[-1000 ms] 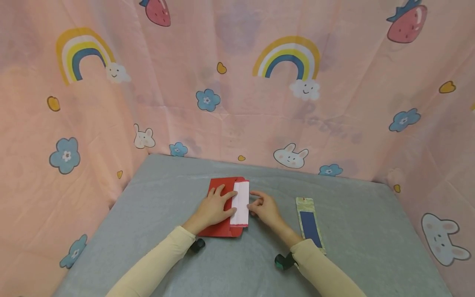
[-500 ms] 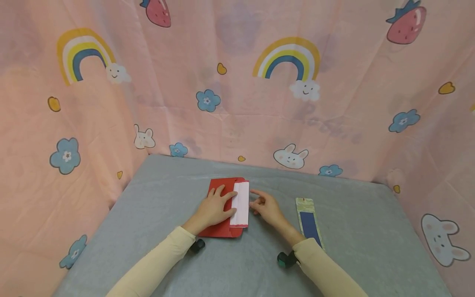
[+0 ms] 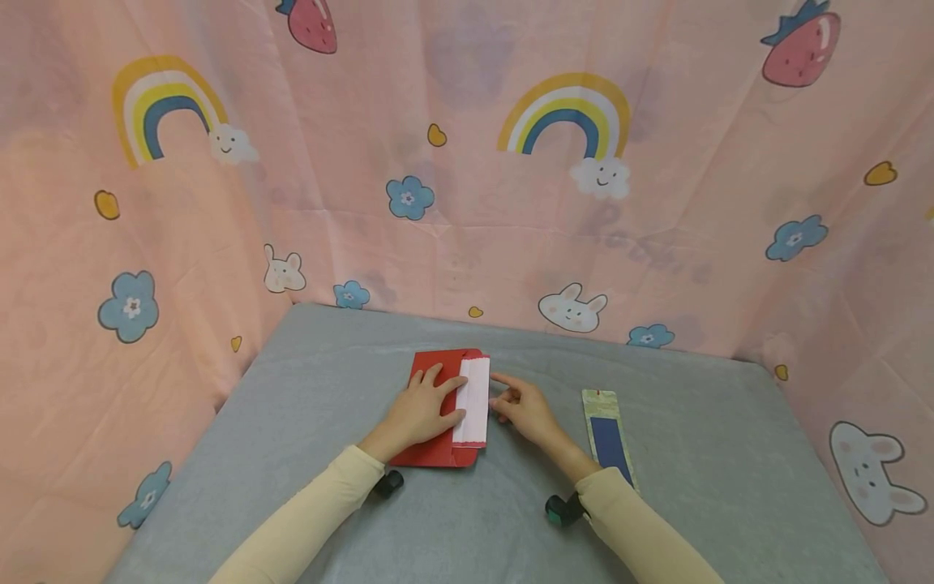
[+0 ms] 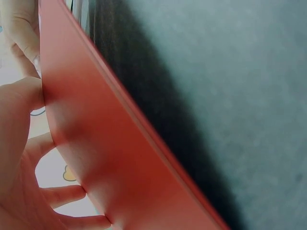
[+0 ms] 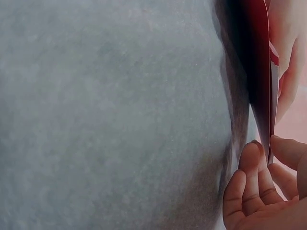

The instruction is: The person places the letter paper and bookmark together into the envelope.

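On the middle of the grey table (image 3: pixel 292 381), we list: one red folder (image 3: pixel 441 453); one white strip (image 3: pixel 474 401) along its right side. Left hand (image 3: pixel 417 412): fingers spread, resting across both, gripping nothing. Right hand (image 3: pixel 525 415): loosely curled, thumb and finger at the strip's edge; whether pinching, we cannot tell. We judge both light, card-stiff, easily creased; best held by the edges.
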Demonstrator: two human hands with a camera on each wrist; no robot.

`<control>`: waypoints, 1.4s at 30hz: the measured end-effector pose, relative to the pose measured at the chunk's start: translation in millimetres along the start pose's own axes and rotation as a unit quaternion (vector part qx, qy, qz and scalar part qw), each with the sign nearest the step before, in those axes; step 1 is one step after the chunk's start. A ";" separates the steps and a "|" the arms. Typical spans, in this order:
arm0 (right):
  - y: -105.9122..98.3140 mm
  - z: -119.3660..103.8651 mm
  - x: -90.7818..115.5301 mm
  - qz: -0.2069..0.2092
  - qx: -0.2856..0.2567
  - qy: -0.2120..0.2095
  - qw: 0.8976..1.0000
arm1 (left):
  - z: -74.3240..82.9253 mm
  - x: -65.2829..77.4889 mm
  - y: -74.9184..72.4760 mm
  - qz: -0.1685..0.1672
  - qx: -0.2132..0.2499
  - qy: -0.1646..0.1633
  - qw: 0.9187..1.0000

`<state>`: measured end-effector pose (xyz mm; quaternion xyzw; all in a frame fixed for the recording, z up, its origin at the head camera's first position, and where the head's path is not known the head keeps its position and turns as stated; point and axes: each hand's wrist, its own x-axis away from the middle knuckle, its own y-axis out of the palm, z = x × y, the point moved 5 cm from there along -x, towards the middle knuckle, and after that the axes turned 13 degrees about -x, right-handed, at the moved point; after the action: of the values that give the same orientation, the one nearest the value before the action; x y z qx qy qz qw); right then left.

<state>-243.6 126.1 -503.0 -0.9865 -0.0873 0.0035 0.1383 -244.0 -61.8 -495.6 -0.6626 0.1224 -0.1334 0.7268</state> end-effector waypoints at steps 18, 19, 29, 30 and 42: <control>2.1 -4.8 -1.3 -0.015 -0.005 0.000 1.000 | -1.0 -0.8 1.5 -0.002 0.001 -0.002 1.000; 2.2 -5.4 -1.2 -0.016 -0.004 0.001 1.000 | -1.3 -1.2 1.9 -0.001 0.001 -0.002 1.000; 3.4 -6.2 -0.5 -0.022 -0.002 0.005 1.000 | -2.3 -2.0 4.3 -0.005 -0.002 -0.002 1.000; 3.5 -6.0 -0.5 -0.022 -0.001 0.007 1.000 | -2.4 -2.0 4.4 -0.005 -0.003 -0.002 1.000; 4.7 -5.7 -0.5 -0.021 0.010 0.004 1.000 | -2.1 -0.6 2.9 -0.006 -0.003 -0.004 1.000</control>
<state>-243.1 120.1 -498.8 -0.9831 -0.1075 -0.0028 0.1482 -245.2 -63.3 -498.7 -0.6656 0.1160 -0.1354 0.7247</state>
